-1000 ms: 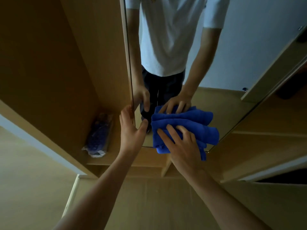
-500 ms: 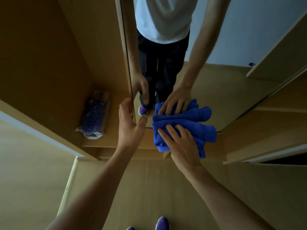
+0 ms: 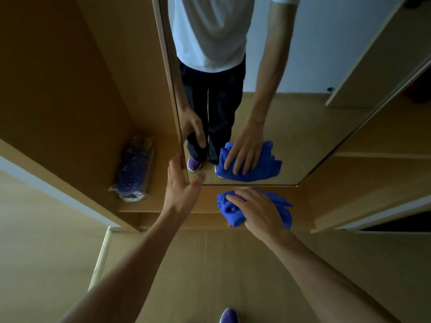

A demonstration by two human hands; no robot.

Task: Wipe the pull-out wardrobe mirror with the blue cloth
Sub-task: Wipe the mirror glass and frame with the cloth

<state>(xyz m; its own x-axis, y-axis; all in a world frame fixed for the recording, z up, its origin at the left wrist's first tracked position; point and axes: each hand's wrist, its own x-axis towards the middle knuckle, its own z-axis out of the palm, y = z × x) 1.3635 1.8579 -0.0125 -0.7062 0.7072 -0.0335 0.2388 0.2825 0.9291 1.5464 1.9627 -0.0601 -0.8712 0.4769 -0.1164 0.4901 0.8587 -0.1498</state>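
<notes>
Just below the mirror [image 3: 303,131] bottom edge, blue cloth [image 3: 229,213] pressed under right hand [image 3: 258,210], grip wide and flat, unwiped glass at 12 o'clock, long axis 12–6, left hand [image 3: 182,190] at 9 o'clock pinching the mirror side edge.

Left of the mirror [image 3: 303,113], the wardrobe compartment [image 3: 70,89] stands open, a wrapped package [image 3: 134,169] on its base. Shelves [image 3: 384,156] flank the mirror's right edge.
</notes>
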